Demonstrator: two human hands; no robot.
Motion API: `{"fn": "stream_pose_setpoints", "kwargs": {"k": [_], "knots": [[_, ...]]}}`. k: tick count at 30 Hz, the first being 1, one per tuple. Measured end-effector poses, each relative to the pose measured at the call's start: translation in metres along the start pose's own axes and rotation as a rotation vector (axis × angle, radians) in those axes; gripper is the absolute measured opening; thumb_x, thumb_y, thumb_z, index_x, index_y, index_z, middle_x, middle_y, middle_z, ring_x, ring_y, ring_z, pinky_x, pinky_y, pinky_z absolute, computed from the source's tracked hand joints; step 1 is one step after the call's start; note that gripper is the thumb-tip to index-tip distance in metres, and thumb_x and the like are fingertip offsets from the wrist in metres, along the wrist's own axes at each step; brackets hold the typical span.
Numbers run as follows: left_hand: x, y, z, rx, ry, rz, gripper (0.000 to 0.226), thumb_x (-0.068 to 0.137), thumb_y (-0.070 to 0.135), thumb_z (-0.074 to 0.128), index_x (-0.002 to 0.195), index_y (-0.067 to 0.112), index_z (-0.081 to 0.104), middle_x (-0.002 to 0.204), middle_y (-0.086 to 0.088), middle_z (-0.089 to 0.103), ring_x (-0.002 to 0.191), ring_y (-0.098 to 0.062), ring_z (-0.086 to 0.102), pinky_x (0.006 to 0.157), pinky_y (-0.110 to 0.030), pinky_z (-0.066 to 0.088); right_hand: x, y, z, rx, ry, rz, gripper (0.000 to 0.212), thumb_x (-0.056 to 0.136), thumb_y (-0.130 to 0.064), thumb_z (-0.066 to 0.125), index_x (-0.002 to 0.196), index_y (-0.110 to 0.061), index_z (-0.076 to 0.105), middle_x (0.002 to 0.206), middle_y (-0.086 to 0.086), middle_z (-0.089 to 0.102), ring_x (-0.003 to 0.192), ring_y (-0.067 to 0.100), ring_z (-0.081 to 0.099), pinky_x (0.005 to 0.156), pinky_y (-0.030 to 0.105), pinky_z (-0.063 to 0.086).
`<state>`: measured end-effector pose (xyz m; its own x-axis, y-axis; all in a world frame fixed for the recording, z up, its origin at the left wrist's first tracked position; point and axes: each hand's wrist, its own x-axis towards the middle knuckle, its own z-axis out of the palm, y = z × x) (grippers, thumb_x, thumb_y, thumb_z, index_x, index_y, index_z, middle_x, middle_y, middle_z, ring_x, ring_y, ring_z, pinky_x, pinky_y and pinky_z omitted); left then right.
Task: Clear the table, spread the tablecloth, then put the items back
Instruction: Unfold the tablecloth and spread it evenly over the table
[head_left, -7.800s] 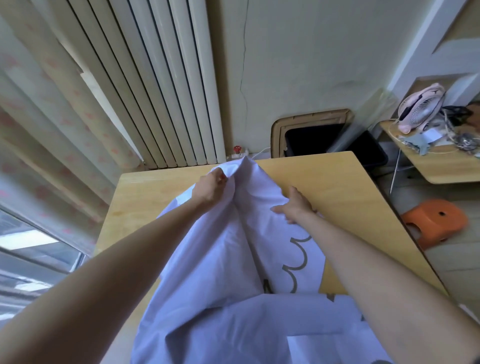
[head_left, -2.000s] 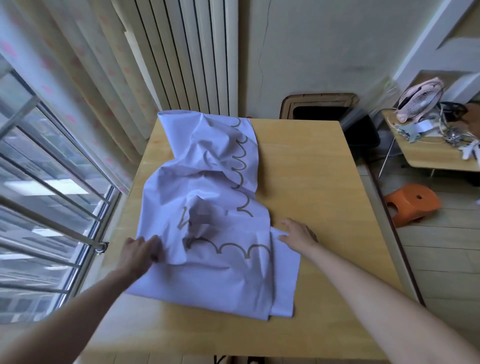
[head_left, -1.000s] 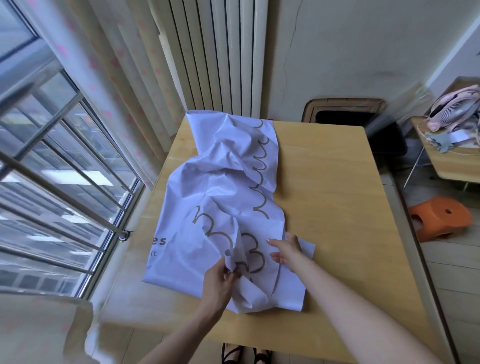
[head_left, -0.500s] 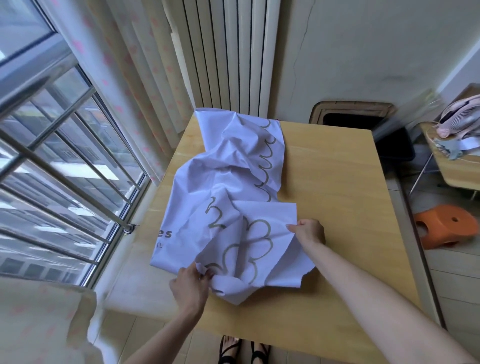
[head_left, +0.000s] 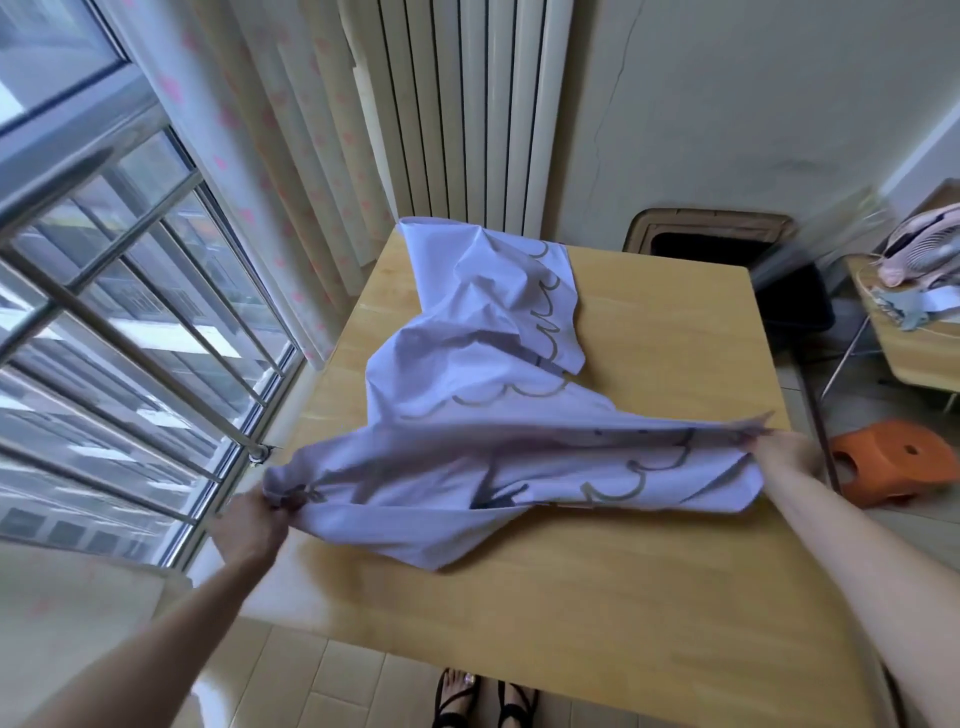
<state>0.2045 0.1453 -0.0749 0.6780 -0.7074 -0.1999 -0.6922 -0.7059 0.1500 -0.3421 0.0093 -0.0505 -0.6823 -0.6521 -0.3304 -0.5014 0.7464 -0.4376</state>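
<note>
Wood comes first: the yellow wooden table (head_left: 571, 613) has its near edge at the bottom of the frame, and only plain wood shows there. Just above it, at the lower left, my left hand (head_left: 254, 525) grips one bunched end of the thin pale purple tablecloth with loopy grey lines (head_left: 483, 364), fingers curled round it. At the middle right, my right hand (head_left: 784, 457) pinches the other end. The cloth is pulled into a long band between them, lifted a little off the wood.

I think it is light, soft and floppy. It will not break, but it folds over itself and could slip. The corners and the straight hem look like the best places to hold.

The rest lies crumpled up the middle, reaching the far edge. Wood shows on the right half, so there is room to pull that way. The left edge sits close to the barred glass window (head_left: 130, 338). A white ribbed radiator (head_left: 467, 104) stands just behind the far edge.
</note>
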Motion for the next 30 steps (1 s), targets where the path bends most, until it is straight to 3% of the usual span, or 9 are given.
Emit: {"fn": "stream_pose_setpoints", "kwargs": {"k": [3, 8, 11, 15, 18, 20, 24, 27, 30], "knots": [[0.025, 0.006, -0.014, 0.067, 0.006, 0.016, 0.023, 0.086, 0.02, 0.058, 0.099, 0.003, 0.067, 0.101, -0.021, 0.068, 0.103, -0.034, 0.063, 0.086, -0.034, 0.041, 0.021, 0.007, -0.018, -0.038, 0.114, 0.065, 0.027, 0.091, 0.002, 0.048, 0.112, 0.012, 0.061, 0.122, 0.031, 0.057, 0.116, 0.042, 0.053, 0.096, 0.044, 0.04], [0.038, 0.044, -0.017, -0.124, -0.069, 0.087, 0.029, 0.082, 0.014, 0.061, 0.108, 0.004, 0.057, 0.105, -0.025, 0.064, 0.102, -0.039, 0.061, 0.082, -0.041, 0.047, -0.002, 0.008, -0.009, -0.067, 0.017, -0.196, 0.021, 0.087, -0.007, 0.053, 0.107, -0.005, 0.062, 0.112, 0.026, 0.062, 0.102, 0.04, 0.058, 0.078, 0.036, 0.045], [0.029, 0.07, -0.006, -0.285, -0.011, 0.156, 0.054, 0.08, 0.01, 0.064, 0.129, -0.001, 0.042, 0.122, -0.026, 0.052, 0.117, -0.04, 0.049, 0.095, -0.047, 0.04, -0.026, 0.0, 0.001, 0.004, -0.106, -0.344, 0.06, 0.082, -0.016, 0.066, 0.136, -0.017, 0.04, 0.129, 0.017, 0.051, 0.117, 0.036, 0.05, 0.081, 0.035, 0.04], [-0.02, 0.107, 0.012, -0.218, 0.351, 0.647, 0.053, 0.087, 0.03, 0.052, 0.13, 0.001, 0.045, 0.131, -0.019, 0.049, 0.119, -0.033, 0.042, 0.105, -0.048, 0.022, -0.049, -0.005, 0.019, -0.107, -0.137, -0.618, 0.081, 0.076, -0.013, 0.071, 0.144, -0.029, 0.031, 0.151, 0.008, 0.021, 0.133, 0.03, 0.035, 0.099, 0.038, 0.038], [-0.058, 0.126, 0.031, -0.23, 0.332, 1.121, 0.047, 0.094, 0.043, 0.035, 0.129, 0.013, 0.046, 0.135, -0.007, 0.048, 0.123, -0.022, 0.043, 0.111, -0.049, 0.019, -0.055, -0.007, 0.032, -0.392, -0.049, -0.753, 0.058, 0.077, -0.028, 0.074, 0.131, -0.025, 0.053, 0.151, 0.006, 0.025, 0.132, 0.036, 0.034, 0.102, 0.043, 0.035], [-0.08, 0.136, 0.042, -0.133, 0.288, 1.31, 0.052, 0.092, 0.051, 0.042, 0.128, 0.014, 0.051, 0.134, -0.004, 0.049, 0.124, -0.02, 0.044, 0.109, -0.055, 0.023, -0.055, -0.008, 0.038, -0.42, 0.082, -0.883, 0.037, 0.072, -0.025, 0.077, 0.108, -0.019, 0.069, 0.142, 0.01, 0.043, 0.122, 0.04, 0.043, 0.096, 0.048, 0.039], [-0.095, 0.148, 0.055, 0.013, 0.357, 1.369, 0.025, 0.085, 0.026, 0.057, 0.104, 0.012, 0.062, 0.123, -0.005, 0.058, 0.113, -0.025, 0.054, 0.101, -0.054, 0.032, -0.055, -0.016, 0.04, -0.377, 0.286, -1.255, 0.011, 0.068, -0.019, 0.07, 0.078, -0.023, 0.072, 0.102, 0.004, 0.068, 0.09, 0.027, 0.047, 0.076, 0.036, 0.039], [-0.087, 0.147, 0.048, -0.005, 0.418, 1.312, 0.013, 0.075, 0.005, 0.05, 0.078, 0.013, 0.06, 0.101, -0.002, 0.065, 0.088, -0.026, 0.057, 0.085, -0.037, 0.032, -0.064, -0.03, 0.034, -0.282, 0.06, -1.223, 0.015, 0.078, -0.031, 0.058, 0.077, -0.026, 0.072, 0.079, -0.006, 0.07, 0.081, 0.025, 0.058, 0.074, 0.033, 0.037], [-0.079, 0.146, 0.04, -0.009, 0.394, 1.348, 0.013, 0.072, 0.003, 0.062, 0.074, 0.015, 0.058, 0.087, -0.001, 0.061, 0.078, -0.021, 0.042, 0.069, -0.03, 0.028, -0.073, -0.044, 0.026, -0.164, -0.362, -0.91, 0.023, 0.083, -0.048, 0.062, 0.1, -0.034, 0.069, 0.096, -0.011, 0.069, 0.089, 0.013, 0.058, 0.077, 0.028, 0.042]]}}
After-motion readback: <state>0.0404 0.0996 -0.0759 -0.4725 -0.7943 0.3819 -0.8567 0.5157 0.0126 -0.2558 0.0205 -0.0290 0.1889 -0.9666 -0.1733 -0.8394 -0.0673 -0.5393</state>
